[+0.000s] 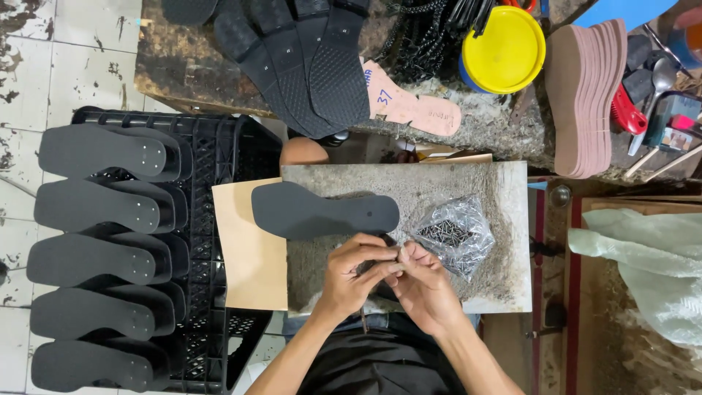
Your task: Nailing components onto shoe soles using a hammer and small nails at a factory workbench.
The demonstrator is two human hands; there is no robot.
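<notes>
Both hands, left hand [356, 268] and right hand [420, 281], meet with each grip pinched on a small dark piece [385, 256], just below the bare black sole [322, 212] on the worktop [482, 183], nail bag [453, 234] beside; five soles [95, 256] lie stacked aside, seemingly finished.

A grey, stained rectangular work board [468, 183] is seen, on which a flat black rubber shoe sole [314, 212] is laid, with a clear plastic bag of small dark nails [453, 234] just beside it.
</notes>
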